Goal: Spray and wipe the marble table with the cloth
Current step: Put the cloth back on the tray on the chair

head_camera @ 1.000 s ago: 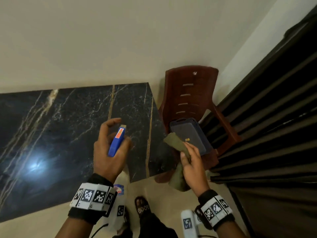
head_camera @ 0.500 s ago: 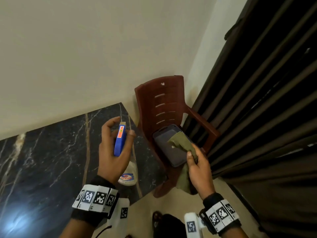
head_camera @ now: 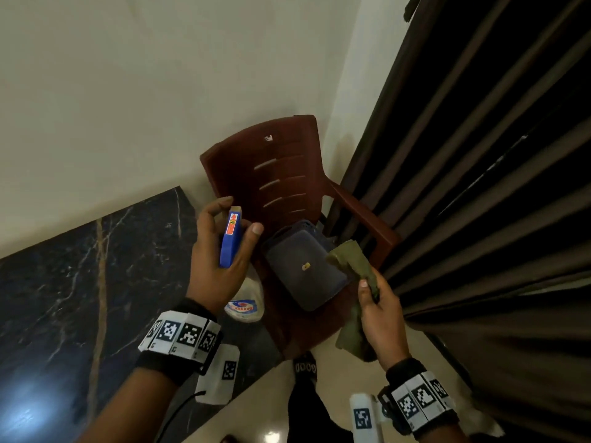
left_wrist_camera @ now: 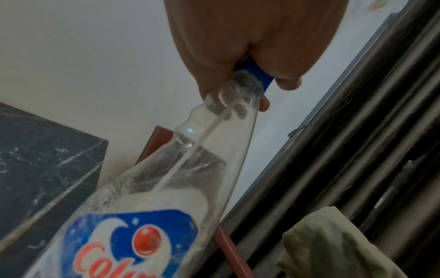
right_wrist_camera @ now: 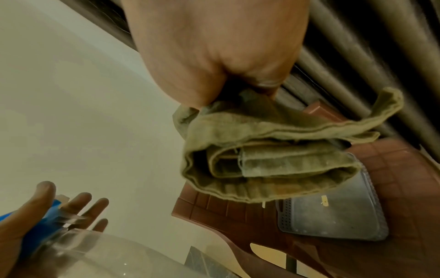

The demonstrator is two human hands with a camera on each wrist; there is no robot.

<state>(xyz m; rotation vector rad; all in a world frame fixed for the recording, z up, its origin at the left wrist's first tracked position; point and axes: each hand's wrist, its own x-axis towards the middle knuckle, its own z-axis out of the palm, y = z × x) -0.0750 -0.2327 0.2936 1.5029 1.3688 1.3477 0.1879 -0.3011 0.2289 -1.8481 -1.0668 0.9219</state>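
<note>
Both grips full: bottle [head_camera: 231,241] left [head_camera: 217,266], cloth [head_camera: 351,260] right [head_camera: 380,314]

Both forearms are bare; each wrist wears a black band [head_camera: 166,367] ringed by white blocks printed with black square-code markers [head_camera: 180,334]; the right wrist's band [head_camera: 425,417] carries the same markers; a white box [head_camera: 219,374] with one marker hangs under the left wrist, a black cable [head_camera: 179,410] running from it; a similar white box [head_camera: 364,420] sits by the right wrist; a black sandal [head_camera: 305,367] bears white lettering
</note>
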